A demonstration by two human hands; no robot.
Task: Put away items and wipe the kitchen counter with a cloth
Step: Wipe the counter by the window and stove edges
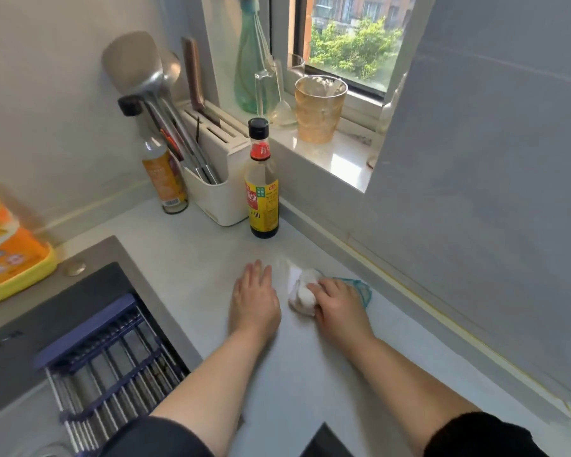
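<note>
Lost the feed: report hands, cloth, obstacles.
Left hand flat on counter. Right hand gripping cloth. Sauce bottle ahead, apart from cloth.

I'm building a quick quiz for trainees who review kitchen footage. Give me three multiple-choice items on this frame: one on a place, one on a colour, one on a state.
1. Where does the dark sauce bottle stand?
A) on the windowsill
B) on the counter beside the white utensil holder
C) in the sink

2. What colour is that bottle's cap?
A) red
B) yellow
C) black

3. How is the left hand?
A) flat on the counter, fingers straight
B) gripping a bottle
C) raised in a fist

Answers:
1 B: its base sits on the counter next to the holder.
2 C: the cap is black, above a red neck label.
3 A: it lies palm down on the counter, while the right hand grips the white cloth.
</note>
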